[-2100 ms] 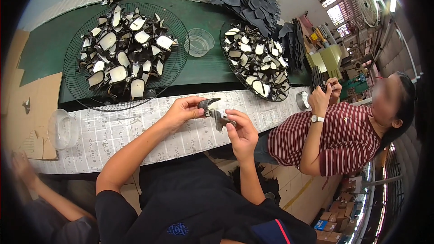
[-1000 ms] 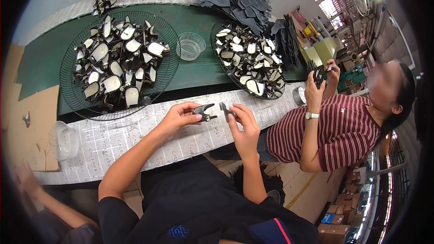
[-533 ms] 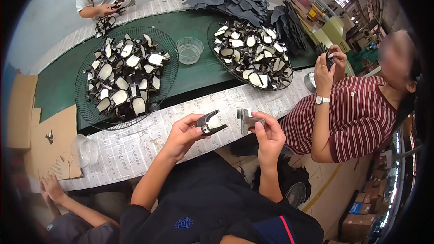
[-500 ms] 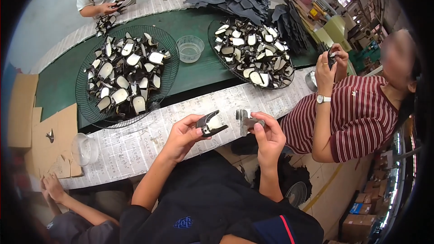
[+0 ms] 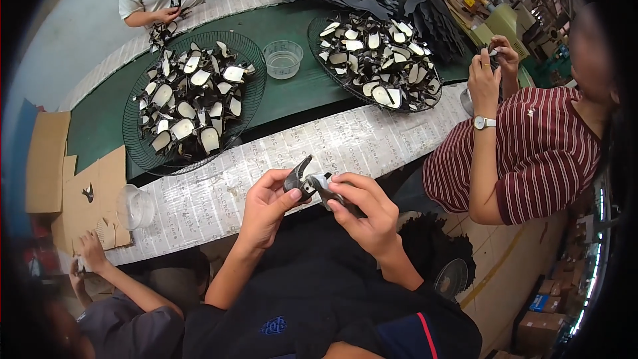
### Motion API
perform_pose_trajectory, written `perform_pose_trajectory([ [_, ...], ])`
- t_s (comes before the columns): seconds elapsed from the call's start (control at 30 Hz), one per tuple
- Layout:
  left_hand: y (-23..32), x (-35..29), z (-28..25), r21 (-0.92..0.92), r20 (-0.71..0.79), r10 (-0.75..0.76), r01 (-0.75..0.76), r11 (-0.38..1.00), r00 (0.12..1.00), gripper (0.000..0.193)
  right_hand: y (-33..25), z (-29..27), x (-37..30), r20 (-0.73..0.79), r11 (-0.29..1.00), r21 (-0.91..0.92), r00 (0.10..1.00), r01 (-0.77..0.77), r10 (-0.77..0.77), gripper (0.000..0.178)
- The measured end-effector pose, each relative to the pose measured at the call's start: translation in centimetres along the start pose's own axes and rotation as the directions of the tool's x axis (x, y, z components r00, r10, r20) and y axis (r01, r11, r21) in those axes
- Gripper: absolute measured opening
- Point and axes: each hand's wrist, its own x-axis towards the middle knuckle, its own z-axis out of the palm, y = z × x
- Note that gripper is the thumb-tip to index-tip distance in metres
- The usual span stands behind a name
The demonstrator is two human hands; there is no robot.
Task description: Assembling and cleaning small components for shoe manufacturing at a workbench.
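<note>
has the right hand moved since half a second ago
Yes: judged against the dark basket on the right, the right hand has shifted leftward, closer to the left hand.

Here's a clear tub (image 5: 283,61) on the green-topped bench (image 5: 292,98), another clear bowl (image 5: 137,209) by the brown cardboard (image 5: 98,193), and over right a striped-shirted co-worker (image 5: 535,153), yellow-green machine (image 5: 504,23) beyond, brown boxes (image 5: 541,326) lower down

Head-worn wide fisheye, looking down, near the worktable (image 5: 292,100)
</note>
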Motion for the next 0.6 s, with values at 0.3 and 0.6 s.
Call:
perform_pose_trajectory([
  [0.3, 0.2, -1.2, 0.5, -0.024, -0.033, -0.028, 0.027, 0.999, 0.999, 0.03, 0.4, -0.8, -0.8, -0.128, 0.984, -0.18, 0.991, 0.009, -0.033, 0.029],
  [0.6, 0.1, -1.2, 0.7, -0.017, -0.067, -0.034, 0.033, 0.999, 0.997, 0.031, 0.3, -0.2, -1.0, -0.047, 0.989, -0.132, 0.996, 0.064, -0.07, 0.03],
])
